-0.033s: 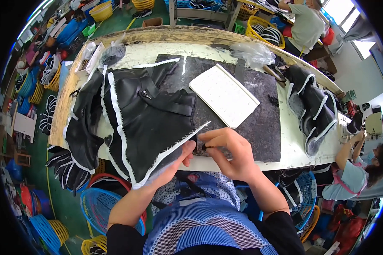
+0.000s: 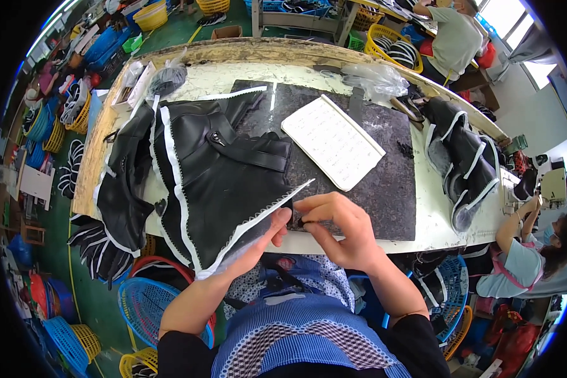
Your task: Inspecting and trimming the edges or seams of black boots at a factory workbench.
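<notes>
- Black boot upper (image 2: 233, 198): laid partly over the dark slab (image 2: 384, 208), its near edge gripped by the left hand (image 2: 263, 240), apparently for steadiness.
- Small dark piece (image 2: 300, 222): seemingly pinched by the right hand (image 2: 348, 232) beside that edge, presumably for fine control.

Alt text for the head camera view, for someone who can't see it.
A person's left hand holds a black, leather-like, white-edged piece, while the right hand pinches a small dark bit beside it. A white rectangular pad lies on a dark rectangular board on the pale worktable.
</notes>
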Demonstrator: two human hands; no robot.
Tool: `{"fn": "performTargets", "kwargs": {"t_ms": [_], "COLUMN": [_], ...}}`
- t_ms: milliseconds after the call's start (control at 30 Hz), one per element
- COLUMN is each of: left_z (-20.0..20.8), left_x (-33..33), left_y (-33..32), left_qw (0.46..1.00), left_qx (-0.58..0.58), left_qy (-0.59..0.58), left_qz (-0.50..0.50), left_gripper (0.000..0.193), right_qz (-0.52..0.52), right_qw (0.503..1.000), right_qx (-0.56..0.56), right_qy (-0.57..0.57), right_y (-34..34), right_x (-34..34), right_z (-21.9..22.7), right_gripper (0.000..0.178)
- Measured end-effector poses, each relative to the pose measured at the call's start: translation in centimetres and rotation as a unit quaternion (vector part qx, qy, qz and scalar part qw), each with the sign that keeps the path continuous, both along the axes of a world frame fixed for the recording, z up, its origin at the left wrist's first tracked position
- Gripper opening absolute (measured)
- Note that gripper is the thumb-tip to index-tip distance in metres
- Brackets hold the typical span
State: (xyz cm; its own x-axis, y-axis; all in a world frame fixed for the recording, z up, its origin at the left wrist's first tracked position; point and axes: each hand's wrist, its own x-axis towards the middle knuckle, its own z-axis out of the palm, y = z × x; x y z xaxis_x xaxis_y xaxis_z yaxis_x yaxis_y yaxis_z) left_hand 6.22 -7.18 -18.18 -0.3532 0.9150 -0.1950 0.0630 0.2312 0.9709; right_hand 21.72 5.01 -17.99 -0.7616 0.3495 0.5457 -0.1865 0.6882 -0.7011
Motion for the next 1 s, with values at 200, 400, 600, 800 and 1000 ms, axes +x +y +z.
{"fn": "performTargets", "kwargs": {"t_ms": [200,400,600,800,1000], "left_z": [0.1,-0.4,-1.7,-2.7,-4.1], "left_x": [0.9,0.6,-0.4,0.0,0.6], "left_y": [0.5,0.7,0.5,-0.2,-0.5], "left_qw": [0.998,0.999,0.996,0.968,0.975], "left_qx": [0.036,0.037,0.063,0.097,0.044], "left_qy": [-0.059,0.000,-0.044,-0.228,-0.216], "left_qz": [0.013,-0.014,-0.046,-0.026,-0.030], "left_gripper": [0.033,0.031,0.026,0.017,0.022], "right_qz": [-0.041,-0.077,-0.022,-0.007,-0.008], "right_qw": [0.999,0.988,0.998,1.000,0.998], "right_qx": [-0.002,0.127,0.065,0.004,-0.039], "right_qy": [0.021,0.035,0.004,-0.030,-0.058], "right_y": [-0.9,-0.4,0.4,0.0,-0.3], "right_x": [-0.1,-0.8,-1.4,-1.5,-0.9], "right_z": [-0.5,-0.3,0.3,0.5,0.9], "right_gripper": [0.022,0.023,0.019,0.018,0.016]}}
